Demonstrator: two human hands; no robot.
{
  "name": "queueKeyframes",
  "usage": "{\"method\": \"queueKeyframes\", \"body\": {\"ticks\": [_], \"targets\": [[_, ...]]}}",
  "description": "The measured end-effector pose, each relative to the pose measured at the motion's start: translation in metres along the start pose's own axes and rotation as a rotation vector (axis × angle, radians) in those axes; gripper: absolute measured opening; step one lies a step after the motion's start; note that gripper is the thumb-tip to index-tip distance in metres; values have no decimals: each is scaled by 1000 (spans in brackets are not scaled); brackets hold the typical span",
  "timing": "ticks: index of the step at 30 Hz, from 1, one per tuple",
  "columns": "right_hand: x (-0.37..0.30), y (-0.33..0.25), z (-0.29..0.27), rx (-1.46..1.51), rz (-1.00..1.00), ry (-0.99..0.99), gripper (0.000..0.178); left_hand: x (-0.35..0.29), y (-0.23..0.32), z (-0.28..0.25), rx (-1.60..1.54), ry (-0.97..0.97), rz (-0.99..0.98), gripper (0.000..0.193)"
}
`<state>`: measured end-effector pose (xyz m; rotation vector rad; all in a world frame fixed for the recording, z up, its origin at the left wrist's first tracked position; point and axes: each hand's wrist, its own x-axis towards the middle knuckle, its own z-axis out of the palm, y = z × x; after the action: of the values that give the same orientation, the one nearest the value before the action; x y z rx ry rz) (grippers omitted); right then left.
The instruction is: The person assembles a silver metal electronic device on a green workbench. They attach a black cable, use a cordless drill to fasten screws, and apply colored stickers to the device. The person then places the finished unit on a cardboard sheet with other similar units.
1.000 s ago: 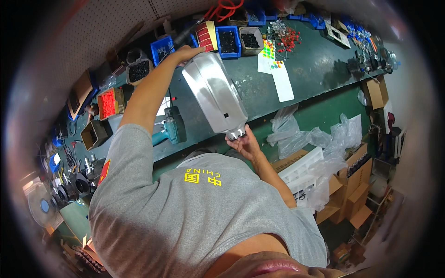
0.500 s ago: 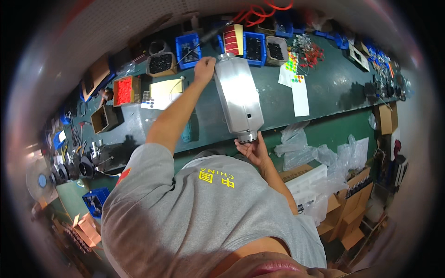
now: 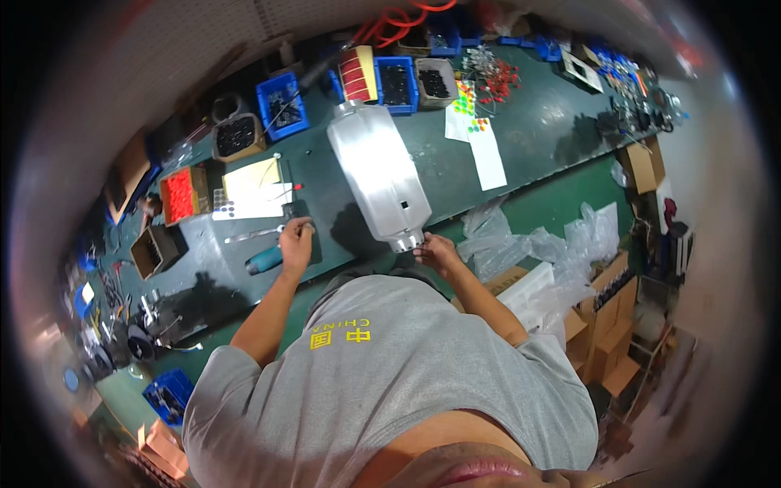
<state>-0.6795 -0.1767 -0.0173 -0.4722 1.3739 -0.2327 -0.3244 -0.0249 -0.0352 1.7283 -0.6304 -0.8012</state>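
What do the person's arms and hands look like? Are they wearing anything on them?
The left hand and right hand are both bare, with no gloves. The forearms are bare too. Short, loose grey sleeves cover the upper arms, part of a grey shirt with yellow print on its front.

The left hand [image 3: 296,237] covers part of the teal power tool [image 3: 264,260]; whether it grips or only touches is hard to say from here. Hidden too are the underside of the silver housing [image 3: 378,171] and some fingertips of the right hand [image 3: 438,252] at its collar. Black pieces [image 3: 394,83] in a blue bin are too small to identify. Cardboard boxes [image 3: 164,447] blur toward the dark rim.
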Motion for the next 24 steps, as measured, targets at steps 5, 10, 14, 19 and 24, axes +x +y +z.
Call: {"method": "queueKeyframes", "body": {"ticks": [5,10,14,19,24], "targets": [[14,-35,-34,-146,-257,203,17,11,23,16,-1,-45,-76,17],[81,-82,-108,-393,-614,471,34,-3,28,30,8,-45,-78,16],[116,-113,-147,-796,-715,924,64,-26,35,37,-4,-20,-103,16],[106,-170,-147,-939,-539,914,88,-56,53,49,54,113,-159,17],[107,-182,-155,-971,-497,894,81,-55,86,71,25,273,-134,19]]}}
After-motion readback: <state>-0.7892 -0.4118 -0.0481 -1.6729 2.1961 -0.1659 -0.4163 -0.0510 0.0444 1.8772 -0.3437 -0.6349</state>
